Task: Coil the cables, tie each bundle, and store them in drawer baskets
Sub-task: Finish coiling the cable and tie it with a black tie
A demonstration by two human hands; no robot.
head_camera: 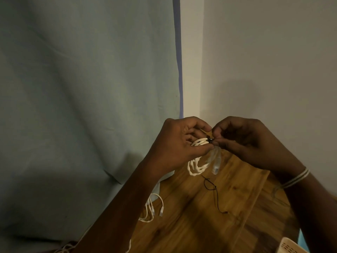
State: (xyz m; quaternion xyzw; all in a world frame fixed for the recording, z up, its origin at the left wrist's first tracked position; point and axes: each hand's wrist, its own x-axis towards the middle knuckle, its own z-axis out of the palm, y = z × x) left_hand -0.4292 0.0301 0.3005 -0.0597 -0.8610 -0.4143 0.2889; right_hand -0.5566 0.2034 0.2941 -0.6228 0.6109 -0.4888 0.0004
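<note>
Holding a coiled white cable (197, 157) up above the table (209, 216), both my hands meet at the top of the bundle. My left hand (179, 143) is curled around the loops, thumb and fingers pinching them together. My right hand (242, 139) pinches a small black tie (210, 140) at the point where the loops are gathered; fingertips of both hands are touching there. The rest of the coil hangs below the hands, with a clear plug end (215, 168) dangling beside it. A striped band (296, 178) sits on my right wrist.

On the wooden table below, a thin black cord (214, 194) lies loose, apart from everything else. Another white cable (154, 209) lies at the table's left edge, partly behind my left forearm, connectors showing. Corner of a cream basket (290, 246) shows bottom right. A grey-green curtain (82, 88) hangs on the left, plain wall (273, 52) on the right.
</note>
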